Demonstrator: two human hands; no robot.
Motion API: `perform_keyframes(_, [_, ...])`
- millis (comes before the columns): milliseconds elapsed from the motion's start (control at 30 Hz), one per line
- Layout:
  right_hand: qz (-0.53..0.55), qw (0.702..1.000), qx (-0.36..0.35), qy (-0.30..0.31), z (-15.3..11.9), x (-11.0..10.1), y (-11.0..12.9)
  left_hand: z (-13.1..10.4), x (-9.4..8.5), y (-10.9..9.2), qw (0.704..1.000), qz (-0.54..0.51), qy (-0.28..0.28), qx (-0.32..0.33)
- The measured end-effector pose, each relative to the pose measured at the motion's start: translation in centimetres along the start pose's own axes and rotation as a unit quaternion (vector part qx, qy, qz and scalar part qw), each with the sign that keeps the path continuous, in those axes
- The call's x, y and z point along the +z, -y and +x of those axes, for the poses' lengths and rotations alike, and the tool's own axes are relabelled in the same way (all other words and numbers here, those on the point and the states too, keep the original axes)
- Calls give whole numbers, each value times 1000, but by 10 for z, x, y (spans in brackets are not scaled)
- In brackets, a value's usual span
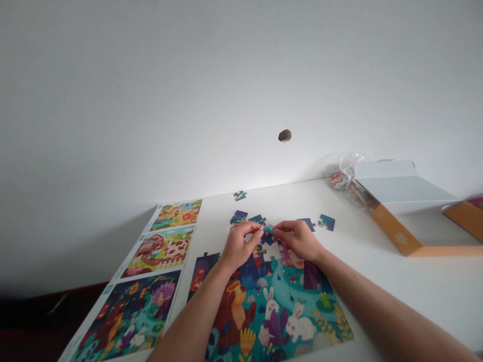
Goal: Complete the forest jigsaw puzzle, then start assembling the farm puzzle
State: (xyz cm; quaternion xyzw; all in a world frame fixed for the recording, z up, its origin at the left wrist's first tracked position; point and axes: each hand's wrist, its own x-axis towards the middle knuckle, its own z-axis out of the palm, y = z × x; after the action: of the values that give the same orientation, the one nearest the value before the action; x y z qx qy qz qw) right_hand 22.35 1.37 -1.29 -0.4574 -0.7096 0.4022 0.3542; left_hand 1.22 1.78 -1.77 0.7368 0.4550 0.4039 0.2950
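Both arms (202, 311) outstretched, hands (238, 243) close together, fingers (286, 225) pinch-tight.

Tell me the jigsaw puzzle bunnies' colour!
The jigsaw puzzle bunnies are white, seen in the head view.

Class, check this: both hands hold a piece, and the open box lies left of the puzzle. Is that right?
No: the head view shows the box right of the puzzle. The left hand and right hand do hold a piece.
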Motion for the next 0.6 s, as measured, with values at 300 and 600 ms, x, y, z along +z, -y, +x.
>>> perform_keyframes(300, [1,1000,-7,8,2,0,-4,0,-4,-5,998,56,19,17])
perform_keyframes(600, [-25,999,-24,-26,3,-1,-5,-1,-5,-9,999,-21,42,-13])
